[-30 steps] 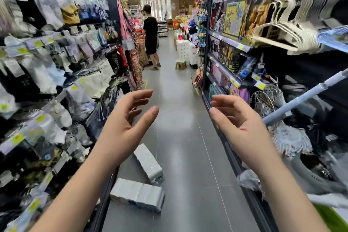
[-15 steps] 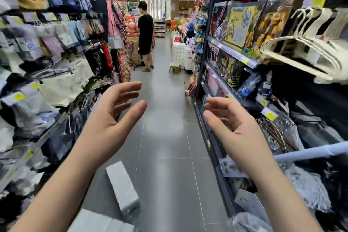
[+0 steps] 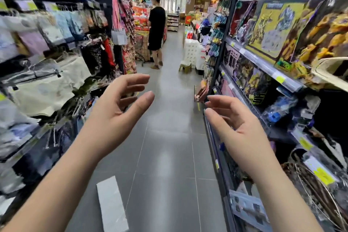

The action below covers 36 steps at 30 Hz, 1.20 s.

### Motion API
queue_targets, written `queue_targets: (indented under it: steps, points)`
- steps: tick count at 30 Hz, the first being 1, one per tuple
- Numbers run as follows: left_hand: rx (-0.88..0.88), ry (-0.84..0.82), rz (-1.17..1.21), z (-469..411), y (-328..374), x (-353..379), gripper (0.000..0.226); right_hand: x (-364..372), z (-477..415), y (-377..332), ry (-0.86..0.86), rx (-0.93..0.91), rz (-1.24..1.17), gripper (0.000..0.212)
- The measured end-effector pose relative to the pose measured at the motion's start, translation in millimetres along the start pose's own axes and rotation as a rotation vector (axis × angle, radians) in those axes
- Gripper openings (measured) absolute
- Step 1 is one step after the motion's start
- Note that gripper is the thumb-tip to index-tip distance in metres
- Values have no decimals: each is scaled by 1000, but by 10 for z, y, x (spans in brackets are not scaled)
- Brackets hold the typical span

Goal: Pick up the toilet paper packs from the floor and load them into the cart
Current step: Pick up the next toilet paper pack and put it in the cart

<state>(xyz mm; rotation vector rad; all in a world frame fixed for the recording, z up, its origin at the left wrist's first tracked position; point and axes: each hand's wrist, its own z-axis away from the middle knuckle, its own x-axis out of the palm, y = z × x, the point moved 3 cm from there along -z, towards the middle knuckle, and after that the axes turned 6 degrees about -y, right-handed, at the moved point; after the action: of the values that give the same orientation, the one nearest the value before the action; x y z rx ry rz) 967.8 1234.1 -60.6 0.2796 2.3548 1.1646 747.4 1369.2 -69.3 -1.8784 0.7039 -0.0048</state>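
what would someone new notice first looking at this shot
Two bare hands fill the foreground: the left hand and right hand, both empty, fingers loosely curved, held out over the grey aisle floor. Beside the left forearm a white toilet paper pack lies on the floor at the bottom edge. Far down the aisle stands a person in black.

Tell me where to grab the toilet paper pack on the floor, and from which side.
Probably from above, clasping its two long sides near mid-length. The toilet paper pack lies flat on the floor, long and narrow, its top face exposed and its near end cut off by the frame. The left hand and right hand hover open.
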Motion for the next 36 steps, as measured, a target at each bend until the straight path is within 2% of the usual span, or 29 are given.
queue_targets:
  steps: [5, 12, 19, 28, 36]
  points:
    - [-82, 92, -42, -393, -416, 50, 47, 114, -782, 534, -68, -36, -82, 30]
    - [-187, 274, -111, -1243, -1053, 124, 45, 196, -2148, 1269, -222, -117, -138, 22]
    - [-272, 348, -226, -1978, -1490, 190, 51, 419, -3382, 1785, -395, -117, -235, 19]
    - [-385, 572, -320, -2213, -1954, -448, 46, 1415, -4334, 1890, -640, -178, -318, 21]
    - [-410, 768, -294, -2214, -2308, -1247, 44, 2467, -4898, 1613, -826, -240, -320, 22]
